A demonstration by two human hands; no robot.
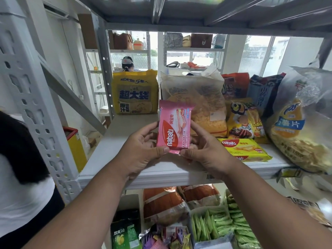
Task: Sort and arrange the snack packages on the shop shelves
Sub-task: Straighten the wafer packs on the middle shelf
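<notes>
A pink Nabati wafer pack [173, 127] stands upright over the front of the white shelf [161, 172]. My left hand [142, 150] grips its left side and bottom corner. My right hand [204, 151] holds the right side, thumb at the bottom edge. Two yellow Nabati wafer packs [244, 150] lie stacked flat on the shelf just right of my right hand. Behind stand a yellow multi-pack bag [134, 92], a large clear bag of yellow snacks [197, 101] and a yellow chip bag [244, 121].
A big clear potato-chip bag [301, 126] leans at the right end. Dark and red bags [264, 90] stand at the back right. The lower shelf holds orange bags [165, 203], green packets [233, 225] and mixed sweets. A person in white [21, 186] stands at the left by the perforated post [36, 108].
</notes>
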